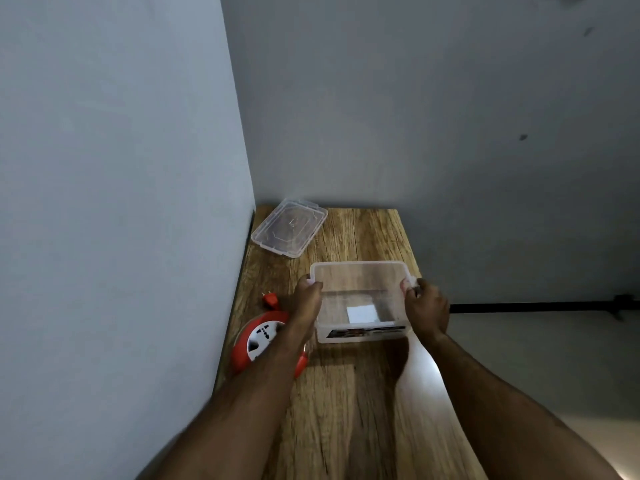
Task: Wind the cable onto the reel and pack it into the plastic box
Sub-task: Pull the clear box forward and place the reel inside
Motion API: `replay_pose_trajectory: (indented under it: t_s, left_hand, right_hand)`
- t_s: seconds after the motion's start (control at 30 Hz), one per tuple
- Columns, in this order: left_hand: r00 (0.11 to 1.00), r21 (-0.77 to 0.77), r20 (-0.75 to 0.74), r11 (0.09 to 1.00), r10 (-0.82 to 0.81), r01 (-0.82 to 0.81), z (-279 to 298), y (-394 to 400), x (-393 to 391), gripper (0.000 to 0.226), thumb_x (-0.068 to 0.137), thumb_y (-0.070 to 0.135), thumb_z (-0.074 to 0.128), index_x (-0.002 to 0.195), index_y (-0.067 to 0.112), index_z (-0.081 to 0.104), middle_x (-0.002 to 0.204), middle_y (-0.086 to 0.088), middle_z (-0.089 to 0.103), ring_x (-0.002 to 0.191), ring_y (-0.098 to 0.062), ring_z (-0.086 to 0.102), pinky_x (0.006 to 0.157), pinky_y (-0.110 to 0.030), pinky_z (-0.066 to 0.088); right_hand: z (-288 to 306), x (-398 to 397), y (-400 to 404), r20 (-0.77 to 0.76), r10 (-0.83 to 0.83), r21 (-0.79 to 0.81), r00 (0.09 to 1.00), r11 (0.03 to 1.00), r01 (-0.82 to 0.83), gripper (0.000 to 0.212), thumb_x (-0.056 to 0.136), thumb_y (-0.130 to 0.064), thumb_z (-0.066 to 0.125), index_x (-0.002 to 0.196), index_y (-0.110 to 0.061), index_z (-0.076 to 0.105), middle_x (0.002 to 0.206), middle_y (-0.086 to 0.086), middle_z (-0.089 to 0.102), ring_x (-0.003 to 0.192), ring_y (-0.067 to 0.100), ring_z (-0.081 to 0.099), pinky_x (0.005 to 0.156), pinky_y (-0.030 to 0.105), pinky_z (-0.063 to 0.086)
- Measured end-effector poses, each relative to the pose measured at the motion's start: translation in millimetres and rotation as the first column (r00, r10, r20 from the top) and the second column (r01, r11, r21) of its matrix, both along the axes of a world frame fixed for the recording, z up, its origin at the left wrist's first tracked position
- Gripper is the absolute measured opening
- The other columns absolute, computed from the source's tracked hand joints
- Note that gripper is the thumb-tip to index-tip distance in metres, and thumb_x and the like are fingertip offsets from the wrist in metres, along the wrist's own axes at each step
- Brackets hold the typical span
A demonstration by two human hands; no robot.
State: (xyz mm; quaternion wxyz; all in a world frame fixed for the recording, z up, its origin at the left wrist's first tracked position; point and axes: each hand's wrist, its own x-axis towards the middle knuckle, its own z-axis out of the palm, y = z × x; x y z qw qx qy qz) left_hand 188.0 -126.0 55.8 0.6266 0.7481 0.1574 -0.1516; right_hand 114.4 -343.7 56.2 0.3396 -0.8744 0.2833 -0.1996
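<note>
Two walls [121,133] meet at the corner behind our wooden table [346,410]. A clear lid [289,226] lies flat near that corner, apart from the box. Our left arm reaches over the reel and hides part of it. We hold the clear plastic box [360,275] by its sides: our left hand [306,303] pinches the left rim, our right hand [424,308] pinches the right rim. Inside we see only a white square. The red reel [256,341] lies left of the box, its red plug [270,299] poking out behind.
</note>
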Motion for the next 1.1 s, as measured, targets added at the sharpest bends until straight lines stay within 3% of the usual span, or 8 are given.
replay_pose_trajectory:
  t_s: [0.13,0.37,0.43,0.53,0.7,0.83,0.93,1.1]
  left_hand:
    - [0.999,0.005,-0.004,0.999,-0.038,0.038,-5.5,3.1,-1.1,0.028,0.105,0.025,0.048,0.130,0.013,0.058,0.098,-0.001,0.067,0.088,-0.018,0.066,0.069,-0.032,0.054]
    - [0.999,0.064,0.012,0.997,-0.041,0.040,-1.1,2.7,-3.0,0.027,0.107,0.029,0.047,0.128,0.015,0.056,0.092,0.003,0.063,0.081,-0.013,0.062,0.060,-0.028,0.047]
    - [0.999,0.053,0.035,0.998,-0.021,0.019,-0.5,3.2,-2.5,0.035,0.106,0.034,0.051,0.133,0.013,0.056,0.101,-0.001,0.068,0.084,-0.015,0.065,0.061,-0.028,0.050]
    - [0.992,0.049,0.116,0.997,0.050,-0.056,4.3,5.4,-0.7,0.047,0.103,0.039,0.056,0.140,0.010,0.053,0.121,-0.011,0.070,0.095,-0.022,0.068,0.068,-0.032,0.056]
    - [0.969,0.029,0.188,0.986,0.158,-0.166,16.9,21.8,1.4,0.043,0.104,0.038,0.054,0.132,0.006,0.059,0.121,-0.016,0.070,0.108,-0.032,0.068,0.089,-0.042,0.056]
    - [0.953,0.088,0.204,0.966,0.222,-0.244,24.9,49.0,-8.1,0.050,0.106,0.042,0.048,0.141,0.007,0.053,0.129,0.001,0.060,0.116,-0.019,0.058,0.099,-0.034,0.045]
    - [0.937,0.104,0.229,0.950,0.265,-0.294,18.6,72.6,-15.5,0.054,0.106,0.042,0.049,0.147,0.006,0.048,0.141,-0.010,0.059,0.131,-0.028,0.056,0.109,-0.040,0.045]
    - [0.922,0.196,0.266,0.921,0.281,-0.337,9.3,105.8,-37.9,0.046,0.106,0.036,0.051,0.142,0.008,0.055,0.138,-0.011,0.062,0.129,-0.030,0.059,0.100,-0.034,0.048]
  right_hand:
    - [0.1,-5.7,1.2,0.004,-0.002,0.006,1.000,1.000,0.002,0.028,0.100,-0.031,0.060,0.107,-0.006,0.070,0.092,0.011,0.071,0.080,0.026,0.065,0.069,0.037,0.056]
    - [-3.3,-9.1,0.6,-0.023,-0.002,0.014,1.000,1.000,0.003,0.037,0.100,-0.035,0.059,0.120,-0.006,0.067,0.104,0.012,0.073,0.090,0.029,0.069,0.074,0.037,0.057]
    - [0.4,-10.7,4.5,-0.014,-0.055,-0.061,0.998,0.997,0.054,0.038,0.098,-0.033,0.061,0.119,-0.002,0.065,0.104,0.016,0.070,0.095,0.034,0.067,0.076,0.037,0.054]
    - [12.2,-7.3,19.0,0.161,-0.044,-0.232,0.986,0.969,0.081,0.034,0.093,-0.021,0.065,0.120,-0.001,0.063,0.108,0.018,0.066,0.102,0.033,0.060,0.082,0.037,0.050]
    - [32.6,21.5,66.5,0.322,0.299,-0.310,0.898,0.930,-0.198,0.030,0.093,-0.013,0.067,0.121,-0.003,0.064,0.116,0.014,0.067,0.108,0.026,0.061,0.093,0.033,0.050]
    - [31.4,37.1,115.2,0.346,0.450,-0.262,0.824,0.889,-0.375,0.029,0.095,-0.014,0.065,0.123,-0.006,0.065,0.117,0.011,0.068,0.107,0.023,0.063,0.088,0.043,0.056]
    - [21.4,39.5,148.0,0.329,0.526,-0.240,0.784,0.850,-0.469,0.027,0.093,-0.011,0.066,0.120,-0.006,0.066,0.112,0.010,0.069,0.102,0.023,0.063,0.085,0.044,0.056]
    - [7.2,27.8,194.2,0.302,0.633,-0.177,0.713,0.772,-0.611,0.013,0.095,-0.012,0.063,0.107,-0.008,0.067,0.097,0.007,0.068,0.089,0.020,0.062,0.080,0.043,0.054]
